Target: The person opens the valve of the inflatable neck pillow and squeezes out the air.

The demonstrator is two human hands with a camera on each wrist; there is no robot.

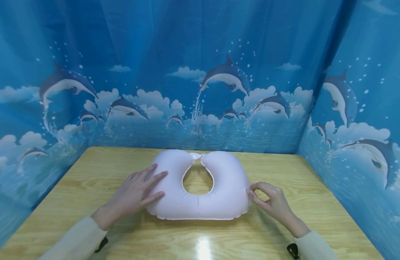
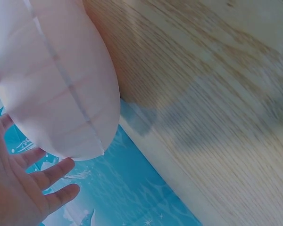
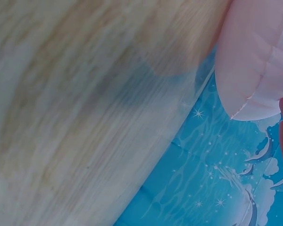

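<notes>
1 neck pillow is touched by the spread left hand; its side seems to be pinched by the right hand.

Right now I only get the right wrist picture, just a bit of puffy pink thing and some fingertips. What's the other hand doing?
Observer: The left hand has its fingers spread on the left side of the puffy pillow.
Operator: Ooh, a pillow! What shape is the whole thing?
Observer: The head view shows it like a U with a round hole, its two ends close together and pointing at the dolphin curtain.
Operator: And the hand on my side, where's its thumb?
Observer: The right hand has its thumb bent toward its forefinger, the two pinching at the pillow's right edge. What exactly they pinch is too small to tell.
</notes>
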